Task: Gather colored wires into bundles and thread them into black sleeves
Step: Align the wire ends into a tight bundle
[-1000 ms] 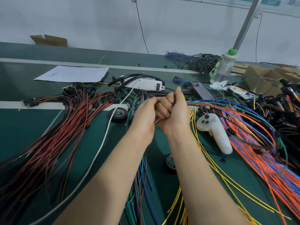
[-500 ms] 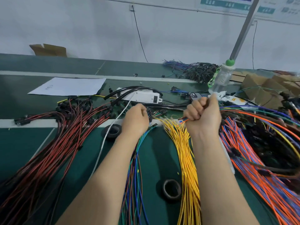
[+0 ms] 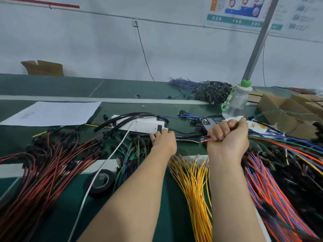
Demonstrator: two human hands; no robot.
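**Governing relation.** The black sleeve (image 3: 186, 137) lies flat on the counter (image 3: 52, 86) between the two hands. Its long axis runs roughly parallel to the counter's far edge. One end passes under the left hand (image 3: 164, 139). The other end points toward the right hand (image 3: 228, 137) and stops just beside the tips of the wire bundle (image 3: 204, 139). The left hand is nearer the sleeve. The bundle tips point leftward, almost in line with the sleeve's axis.

**Right hand.** It is closed in a fist round the wire bundle. The coloured tips protrude from the fist on the side facing the left hand. The remaining wire length trails off toward the counter's right edge.

**Left hand.** It is palm down, with the fingers bent onto the counter just beside the white power strip (image 3: 141, 125). The fingertips are hidden, so it cannot be told whether they pinch the sleeve or only rest on it.

**Spacing.** The hands are apart, with the free length of sleeve between them.

**Step in hand (judgement).** The bundle appears gathered but is not yet threaded. The next move probably calls for raising the sleeve mouth level with the tips. Uneven tips could catch on the rim.

**Surroundings.** Yellow wires (image 3: 192, 186) lie toward the near edge, with a tape roll (image 3: 101, 182) to their left.
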